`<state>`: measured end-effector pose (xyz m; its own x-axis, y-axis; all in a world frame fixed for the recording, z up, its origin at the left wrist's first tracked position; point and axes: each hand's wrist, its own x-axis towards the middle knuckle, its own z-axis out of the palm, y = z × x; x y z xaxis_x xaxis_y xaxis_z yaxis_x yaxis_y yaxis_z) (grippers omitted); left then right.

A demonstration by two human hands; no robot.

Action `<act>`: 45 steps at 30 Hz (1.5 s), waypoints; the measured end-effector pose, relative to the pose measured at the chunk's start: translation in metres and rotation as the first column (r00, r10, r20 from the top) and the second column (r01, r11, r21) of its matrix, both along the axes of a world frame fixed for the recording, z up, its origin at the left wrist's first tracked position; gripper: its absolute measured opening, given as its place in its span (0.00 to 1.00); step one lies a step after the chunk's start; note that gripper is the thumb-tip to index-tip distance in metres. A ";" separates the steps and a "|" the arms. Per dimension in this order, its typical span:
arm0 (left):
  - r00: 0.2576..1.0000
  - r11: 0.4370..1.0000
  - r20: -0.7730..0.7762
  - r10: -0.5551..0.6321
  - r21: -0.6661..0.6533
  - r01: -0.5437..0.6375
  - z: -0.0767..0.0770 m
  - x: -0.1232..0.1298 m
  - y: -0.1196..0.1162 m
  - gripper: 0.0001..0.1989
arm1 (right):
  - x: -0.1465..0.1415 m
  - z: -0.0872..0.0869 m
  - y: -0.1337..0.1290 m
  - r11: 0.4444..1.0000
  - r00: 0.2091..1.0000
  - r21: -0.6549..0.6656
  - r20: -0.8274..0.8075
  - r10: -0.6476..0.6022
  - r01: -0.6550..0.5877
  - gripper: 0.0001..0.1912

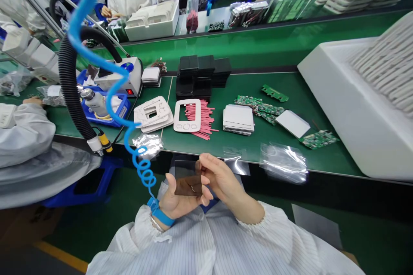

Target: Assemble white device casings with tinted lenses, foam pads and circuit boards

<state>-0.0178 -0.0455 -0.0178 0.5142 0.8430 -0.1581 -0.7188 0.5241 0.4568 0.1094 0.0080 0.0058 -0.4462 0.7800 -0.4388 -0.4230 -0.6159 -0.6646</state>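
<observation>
A dark see-through rectangular panel point(187, 177) is held up in front of my body, just off the table's front edge. My left hand point(177, 201) supports it from below and at its left side, with a blue strap on the wrist. The fingers of my right hand point(221, 180) pinch its right edge. On the table beyond lie a white frame point(178, 116) with a window, a pile of pink strips point(204, 120), and a stack of white squares point(238, 118). Stacked white frames point(151, 114) sit to the left, and black stacks point(195, 77) stand behind.
A coiled blue cord point(138, 159) hangs at the left, near a black hose point(69, 90) and a blue tray point(124, 109). Green circuit boards point(274, 93) and clear film point(284, 163) lie right, beside a large white box point(342, 137). A co-worker's sleeve point(26, 133) is far left.
</observation>
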 end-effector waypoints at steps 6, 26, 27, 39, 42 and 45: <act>1.000 1.000 -0.005 -0.001 -0.025 0.001 -0.003 -0.002 -0.002 0.43 | 0.012 -0.001 -0.006 0.946 0.928 0.228 0.241 -0.285 0.231 0.16; 0.993 0.985 -0.073 0.096 0.150 -0.085 -0.001 -0.007 0.008 0.40 | 0.059 -0.012 -0.016 0.926 0.907 0.281 0.262 -0.328 0.254 0.13; 0.992 0.983 -0.068 0.106 0.160 -0.094 -0.001 -0.007 0.009 0.40 | 0.057 -0.007 -0.017 0.915 0.901 0.333 0.286 -0.327 0.227 0.11; 0.981 0.977 -0.098 0.166 -0.119 -0.178 0.014 -0.009 0.018 0.32 | 0.049 -0.003 -0.008 0.873 0.806 0.410 0.403 -0.433 0.264 0.06; 0.978 0.962 -0.088 0.188 -0.185 -0.201 0.016 -0.008 0.021 0.36 | 0.041 0.006 -0.010 0.916 0.862 0.364 0.397 -0.314 0.166 0.08; 0.977 0.946 -0.075 0.202 -0.243 -0.214 0.018 -0.006 0.023 0.36 | 0.032 0.014 -0.011 0.949 0.903 0.314 0.397 -0.162 0.032 0.10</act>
<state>-0.0241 -0.0221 0.0003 0.3184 0.8612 -0.3962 -0.8042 0.4667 0.3681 0.1417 -0.0034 0.0199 -0.1903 0.9312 -0.3110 -0.1173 -0.3361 -0.9345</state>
